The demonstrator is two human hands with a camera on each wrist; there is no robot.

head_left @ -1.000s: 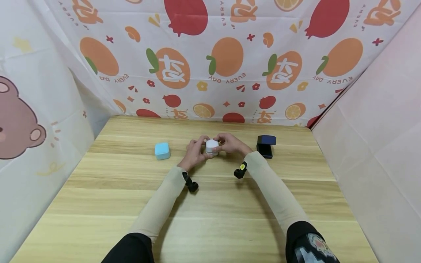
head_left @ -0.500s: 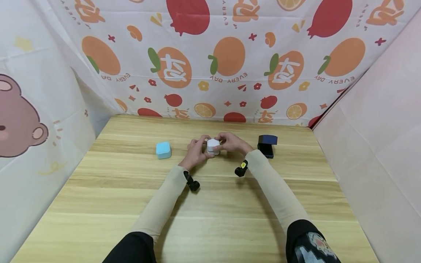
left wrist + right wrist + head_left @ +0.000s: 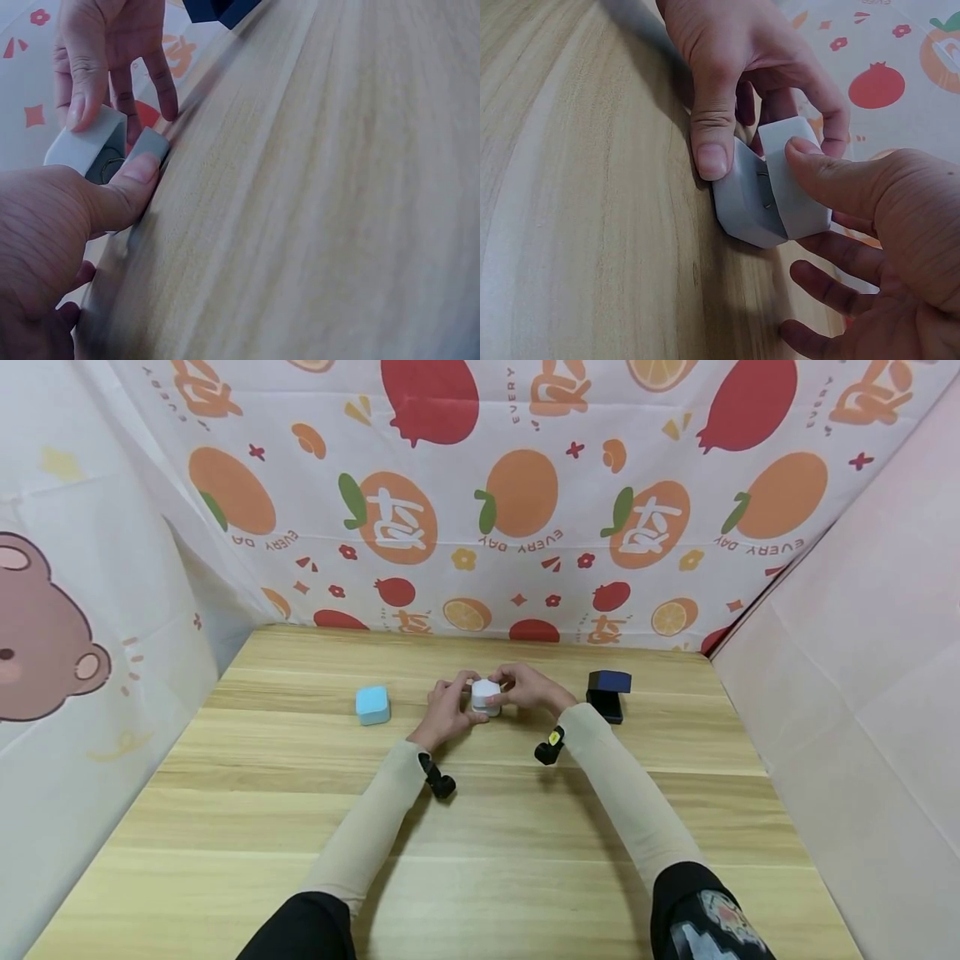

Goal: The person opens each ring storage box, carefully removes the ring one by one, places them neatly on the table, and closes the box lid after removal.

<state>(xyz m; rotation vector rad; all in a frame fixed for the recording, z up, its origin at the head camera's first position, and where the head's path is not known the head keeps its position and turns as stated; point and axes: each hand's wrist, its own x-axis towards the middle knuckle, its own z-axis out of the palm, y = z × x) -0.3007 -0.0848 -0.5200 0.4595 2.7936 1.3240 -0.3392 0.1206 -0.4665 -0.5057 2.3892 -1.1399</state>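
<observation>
Between both hands on the table is a small white jewelry box [image 3: 486,691], its lid partly raised. My left hand [image 3: 444,713] holds the lower half [image 3: 744,206], thumb pressed on its edge. The lid [image 3: 793,191] is pinched by my right hand [image 3: 527,686], thumb on one face and fingers at the other side. Through the narrow gap, a thin curved metal piece [image 3: 112,161] shows inside; its kind cannot be made out. In the left wrist view, the right hand [image 3: 112,45] reaches in from above with its other fingers spread.
A light blue box [image 3: 372,705] sits closed to the left of the hands. To the right, a dark navy jewelry box [image 3: 609,681] stands with its lid up. All rest on a wooden table [image 3: 480,843], with a fruit-print cloth [image 3: 450,543] hanging behind it.
</observation>
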